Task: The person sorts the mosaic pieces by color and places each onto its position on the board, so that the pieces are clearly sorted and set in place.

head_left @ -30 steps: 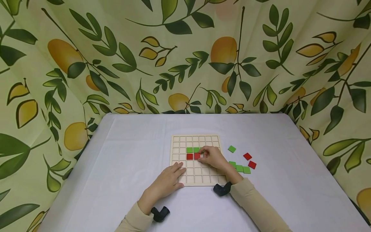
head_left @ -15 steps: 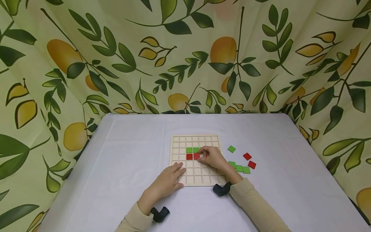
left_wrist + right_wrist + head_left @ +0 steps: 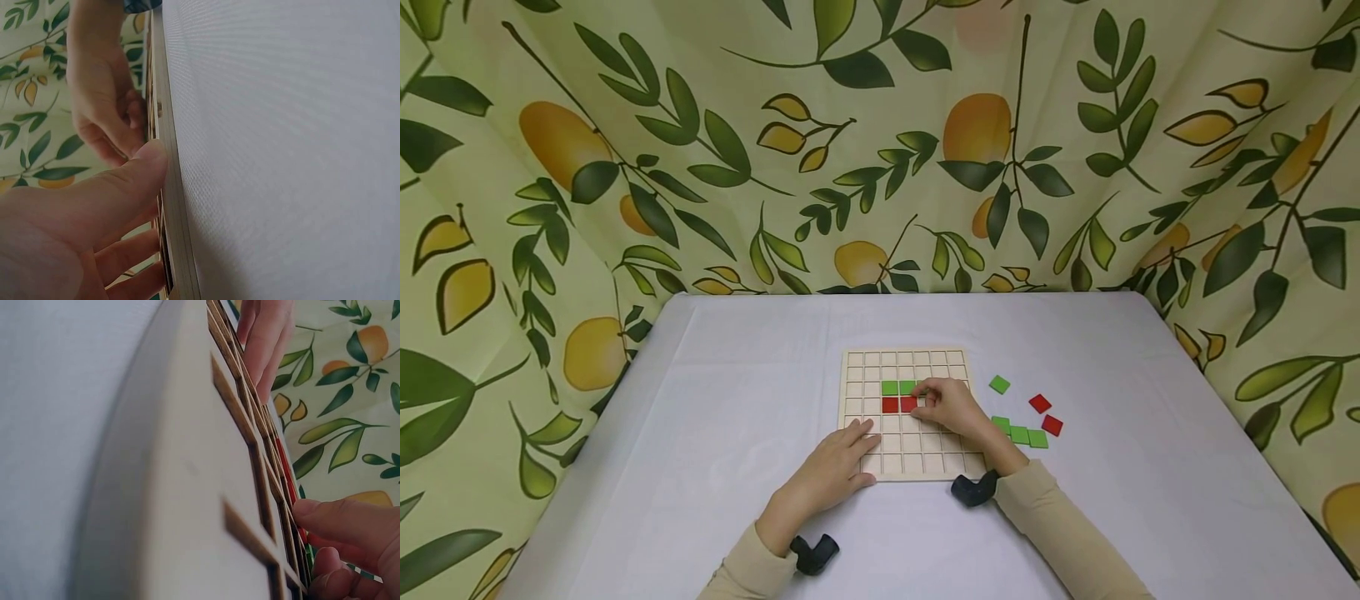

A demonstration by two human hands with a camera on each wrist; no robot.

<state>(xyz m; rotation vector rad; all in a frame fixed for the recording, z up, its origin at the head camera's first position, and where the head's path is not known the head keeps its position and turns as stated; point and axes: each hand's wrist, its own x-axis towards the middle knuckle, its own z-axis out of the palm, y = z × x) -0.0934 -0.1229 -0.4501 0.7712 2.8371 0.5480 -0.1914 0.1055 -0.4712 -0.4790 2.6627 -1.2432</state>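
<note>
A square wooden grid board [image 3: 931,462] lies on the table. In its cells sit green tiles [image 3: 890,388], a red tile [image 3: 890,405] and, to that one's right, a second red tile [image 3: 908,404]. My right hand [image 3: 953,408] is at this second tile, thumb and index finger pinching its right side. In the right wrist view the thumb [image 3: 325,515] meets the red strip on the board. My left hand [image 3: 835,467] rests on the board's near left corner, fingers extended over the cells. Its thumb [image 3: 134,178] touches the board's edge in the left wrist view. The right hand partly covers a green tile.
Right of the board lie loose green tiles [image 3: 1018,436], another green tile [image 3: 999,384] and two loose red tiles [image 3: 1040,404]. A white cloth [image 3: 737,392] covers the table. A leaf-and-fruit patterned curtain [image 3: 880,150] hangs behind and at both sides.
The red tile at my right fingers looked paler and slightly tilted before; now it looks darker and flat in its cell. Both hands have stayed almost still.
</note>
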